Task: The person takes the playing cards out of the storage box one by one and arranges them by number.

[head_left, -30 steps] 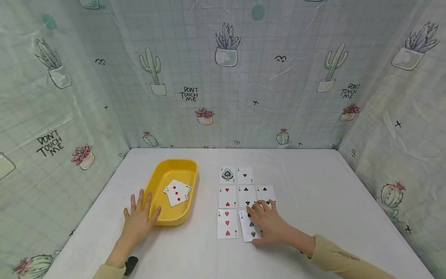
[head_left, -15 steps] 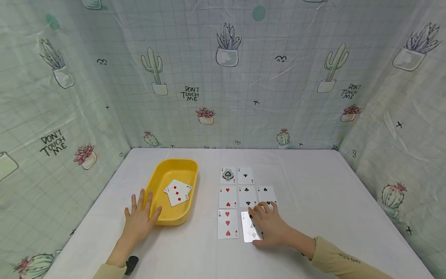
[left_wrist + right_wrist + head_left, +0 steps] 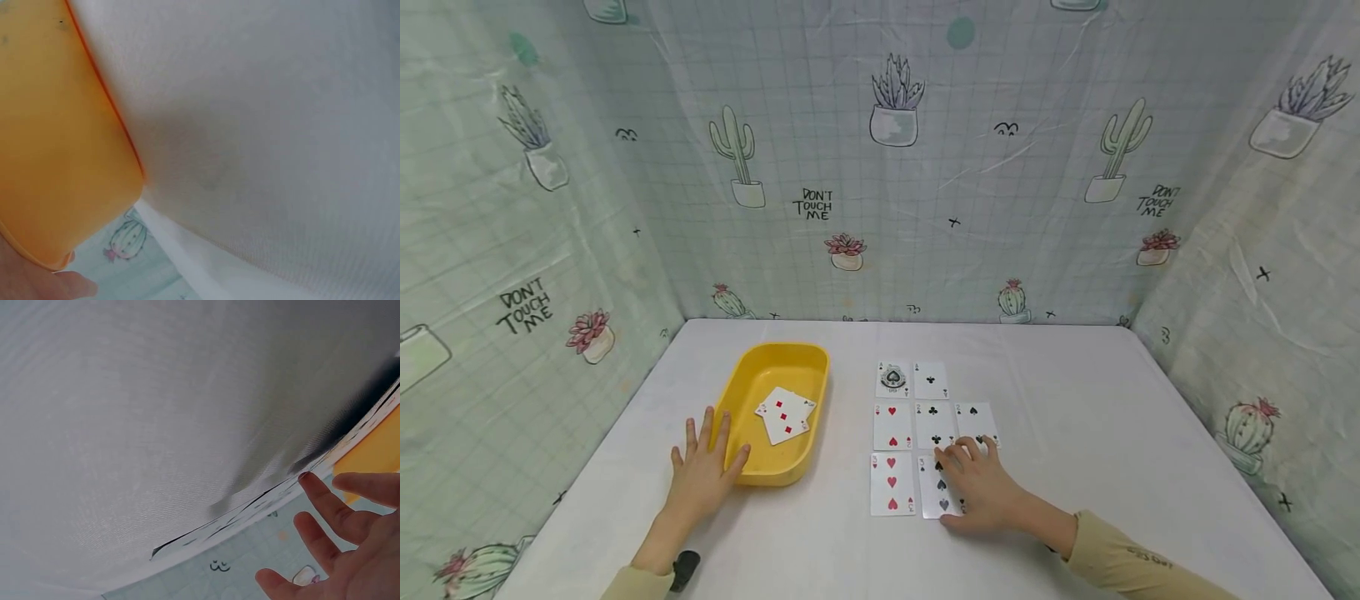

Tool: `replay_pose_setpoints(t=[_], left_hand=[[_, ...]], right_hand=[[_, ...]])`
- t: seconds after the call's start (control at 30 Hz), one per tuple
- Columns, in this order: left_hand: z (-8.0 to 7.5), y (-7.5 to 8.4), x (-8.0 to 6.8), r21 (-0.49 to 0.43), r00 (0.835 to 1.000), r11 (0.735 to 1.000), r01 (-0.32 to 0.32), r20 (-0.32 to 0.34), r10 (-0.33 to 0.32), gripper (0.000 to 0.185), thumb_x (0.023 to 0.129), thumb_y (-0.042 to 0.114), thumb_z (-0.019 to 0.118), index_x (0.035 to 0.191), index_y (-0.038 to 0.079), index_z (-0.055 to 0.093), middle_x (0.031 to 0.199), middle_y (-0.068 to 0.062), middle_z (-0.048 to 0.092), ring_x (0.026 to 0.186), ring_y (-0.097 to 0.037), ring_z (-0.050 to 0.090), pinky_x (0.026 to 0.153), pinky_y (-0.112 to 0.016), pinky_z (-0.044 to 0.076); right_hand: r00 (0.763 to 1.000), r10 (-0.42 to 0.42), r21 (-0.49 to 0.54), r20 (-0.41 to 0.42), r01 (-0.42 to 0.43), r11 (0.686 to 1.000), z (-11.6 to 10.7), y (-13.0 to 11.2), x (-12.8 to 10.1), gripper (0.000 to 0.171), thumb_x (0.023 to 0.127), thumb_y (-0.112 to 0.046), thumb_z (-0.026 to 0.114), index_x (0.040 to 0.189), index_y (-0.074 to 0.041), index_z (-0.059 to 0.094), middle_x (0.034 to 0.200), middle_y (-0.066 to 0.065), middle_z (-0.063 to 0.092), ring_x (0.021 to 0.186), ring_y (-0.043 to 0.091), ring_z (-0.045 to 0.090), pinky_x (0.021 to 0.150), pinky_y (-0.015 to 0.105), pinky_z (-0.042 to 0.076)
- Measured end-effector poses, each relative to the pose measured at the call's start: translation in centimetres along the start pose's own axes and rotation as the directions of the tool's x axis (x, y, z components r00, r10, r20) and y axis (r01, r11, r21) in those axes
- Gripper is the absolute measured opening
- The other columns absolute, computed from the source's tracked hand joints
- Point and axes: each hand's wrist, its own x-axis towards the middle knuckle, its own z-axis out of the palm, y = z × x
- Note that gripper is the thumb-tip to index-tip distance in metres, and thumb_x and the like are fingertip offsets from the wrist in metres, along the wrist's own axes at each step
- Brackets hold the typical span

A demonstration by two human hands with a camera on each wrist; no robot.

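In the head view, my right hand (image 3: pixel 983 492) holds the three of spades (image 3: pixel 931 493) by its edges, thumb at the near edge and a fingertip at the far one. The hand covers the card's right part. To the left lies the three of hearts (image 3: pixel 892 485). Beyond are the two of hearts (image 3: pixel 883 427), two of clubs (image 3: pixel 925 423) and two of spades (image 3: pixel 972 418). My left hand (image 3: pixel 700 475) rests with spread fingers against the side of a yellow tray (image 3: pixel 822 392). Inside it, the three of diamonds (image 3: pixel 784 421) overlaps another card.
Farthest back in the layout lie the ace of spades (image 3: pixel 892 380) and ace of clubs (image 3: pixel 931 381). A white cloth covers the table (image 3: pixel 1060 400). Cactus-printed fabric (image 3: pixel 925 192) hangs behind it and along both sides.
The three of spades has turned slightly and now sits straighter beside the three of hearts. Glare across it has faded. My left hand stays on the tray; the head view has shifted a little.
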Motion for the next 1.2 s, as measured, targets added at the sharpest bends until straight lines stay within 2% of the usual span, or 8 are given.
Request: replay_pose_setpoints(t=[0.5, 0.7, 0.97, 1.2], left_hand=[[0.3, -0.1, 0.0, 0.004, 1.0, 1.0, -0.006, -0.012, 0.006, 0.07, 0.091, 0.042, 0.04, 0.141, -0.001, 0.016, 0.147, -0.027, 0.005, 0.13, -0.054, 0.002, 0.092, -0.074, 0.009], [0.3, -0.1, 0.0, -0.004, 0.999, 1.0, -0.014, -0.03, 0.014, 0.07, 0.091, 0.042, 0.041, 0.141, -0.002, 0.018, 0.147, -0.027, 0.007, 0.13, -0.055, 0.002, 0.091, -0.075, 0.01], [0.2, 0.1, 0.0, -0.003, 1.0, 1.0, -0.004, -0.006, 0.004, 0.07, 0.092, 0.044, 0.037, 0.142, 0.0, 0.015, 0.148, -0.025, 0.004, 0.13, -0.054, 0.002, 0.092, -0.075, 0.009], [0.2, 0.0, 0.1, -0.001, 1.0, 1.0, -0.004, -0.015, 0.004, 0.07, 0.091, 0.043, 0.04, 0.141, 0.0, 0.016, 0.148, -0.025, 0.005, 0.13, -0.054, 0.003, 0.092, -0.075, 0.01]], right_hand=[[1.0, -0.003, 0.02, -0.003, 0.003, 1.0, 0.0, 0.0, 0.2, 0.081, 0.067, -0.061, 0.058, 0.128, -0.009, 0.046, 0.115, 0.002, 0.049, 0.111, 0.023, 0.038, 0.09, 0.058, 0.028], [1.0, -0.01, 0.027, -0.029, 0.011, 1.0, -0.2, 0.2, 0.4, 0.079, 0.069, -0.057, 0.059, 0.129, -0.008, 0.045, 0.116, 0.002, 0.048, 0.113, 0.024, 0.036, 0.09, 0.061, 0.027], [0.999, -0.026, 0.036, -0.046, 0.028, 0.999, -1.4, 0.2, 1.7, 0.076, 0.072, -0.056, 0.058, 0.13, -0.009, 0.043, 0.119, 0.002, 0.048, 0.114, 0.024, 0.036, 0.093, 0.059, 0.026], [0.996, -0.061, 0.053, -0.066, 0.065, 0.996, -2.6, -0.1, 3.5, 0.069, 0.074, -0.049, 0.06, 0.128, -0.009, 0.046, 0.117, 0.003, 0.05, 0.113, 0.025, 0.037, 0.092, 0.061, 0.029]])
